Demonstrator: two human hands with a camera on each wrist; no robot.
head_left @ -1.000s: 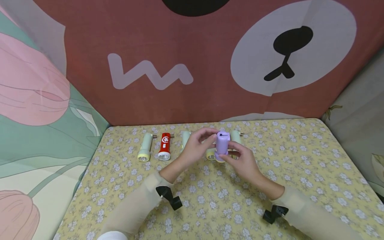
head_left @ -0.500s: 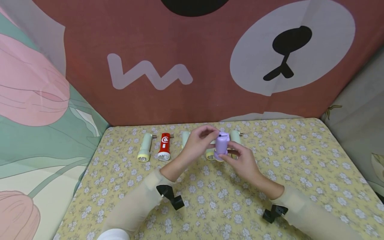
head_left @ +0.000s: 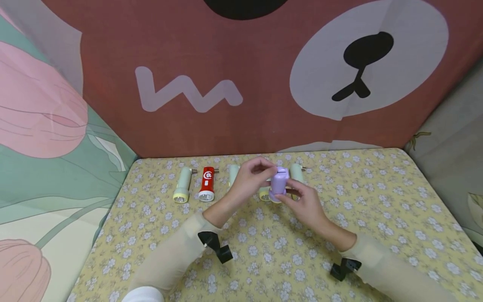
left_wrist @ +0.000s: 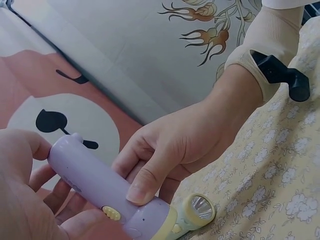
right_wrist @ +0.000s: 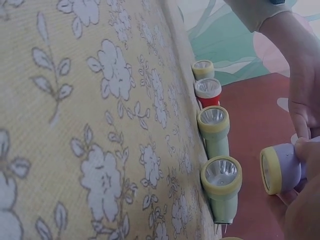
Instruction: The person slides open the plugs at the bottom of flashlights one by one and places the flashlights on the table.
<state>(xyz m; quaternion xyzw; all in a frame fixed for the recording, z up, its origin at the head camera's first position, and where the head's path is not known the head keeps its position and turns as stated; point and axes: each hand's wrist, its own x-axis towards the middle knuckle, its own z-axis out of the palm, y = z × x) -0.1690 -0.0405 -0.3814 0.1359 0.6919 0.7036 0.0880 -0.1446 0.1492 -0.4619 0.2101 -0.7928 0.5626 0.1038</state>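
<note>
A purple flashlight (head_left: 279,183) with a yellow rim is held up over the table, tail end up and lens down in the head view. My right hand (head_left: 305,203) grips it near the lens end, thumb on the side. My left hand (head_left: 249,178) has its fingertips at the tail end, where a dark slot shows on the top. The left wrist view shows a yellow switch (left_wrist: 111,213) on the flashlight's body. In the right wrist view only the flashlight's head (right_wrist: 280,169) shows well; my right hand (right_wrist: 306,210) hides much of the rest.
A red flashlight (head_left: 206,184) with a white rim and a pale green one (head_left: 183,185) lie at the left of a row. Further green flashlights lie behind my hands, one at the right (head_left: 297,173). The tablecloth (head_left: 264,260) is yellow and flowered; a printed curtain (head_left: 256,126) hangs behind.
My left hand has shifted slightly up and right at the tail end, and the dark round spot by the slot no longer shows. The right hand and flashlight stay nearly still.
</note>
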